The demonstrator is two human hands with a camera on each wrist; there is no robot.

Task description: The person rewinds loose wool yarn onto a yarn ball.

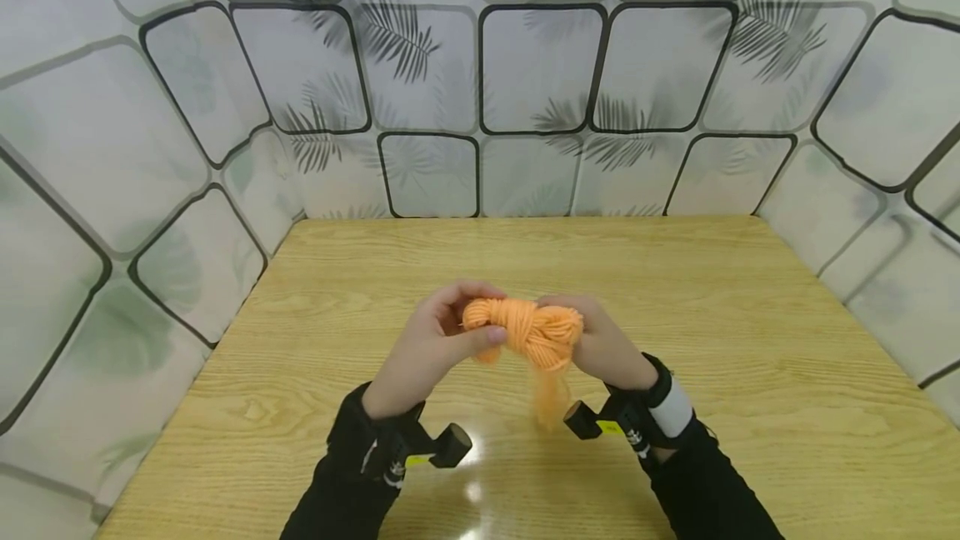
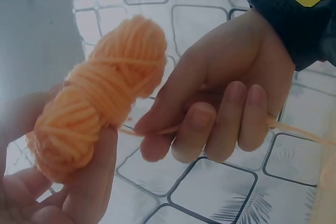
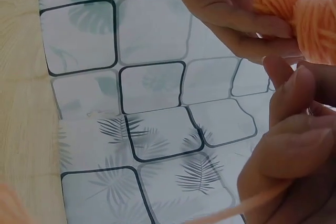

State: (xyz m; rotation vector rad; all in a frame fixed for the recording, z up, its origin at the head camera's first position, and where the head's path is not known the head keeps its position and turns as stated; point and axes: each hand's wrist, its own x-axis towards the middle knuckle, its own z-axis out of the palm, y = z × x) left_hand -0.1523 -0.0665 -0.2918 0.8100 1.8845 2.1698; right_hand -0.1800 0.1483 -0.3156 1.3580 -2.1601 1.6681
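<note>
A small skein of orange yarn (image 1: pixel 528 327), bound round its middle, is held above the table. My left hand (image 1: pixel 442 336) grips its left end between thumb and fingers. In the left wrist view the yarn skein (image 2: pixel 107 90) slants upward, its lower end inside the left hand (image 2: pixel 86 182). Beside the skein, my right hand (image 1: pixel 603 344) pinches a single strand leading from it; the right hand's (image 2: pixel 220 98) fingers are curled over that strand. A tail of yarn (image 3: pixel 247 205) runs out of the right hand (image 3: pixel 289 156) in the right wrist view.
A light wood-grain table (image 1: pixel 360 265) lies beneath both hands. Patterned cloth walls (image 1: pixel 540 73) with dark outlines and leaf prints rise at the back and both sides. Blurred loose yarn (image 1: pixel 551 397) hangs below the skein. A wrist camera (image 1: pixel 450 446) sits on each forearm.
</note>
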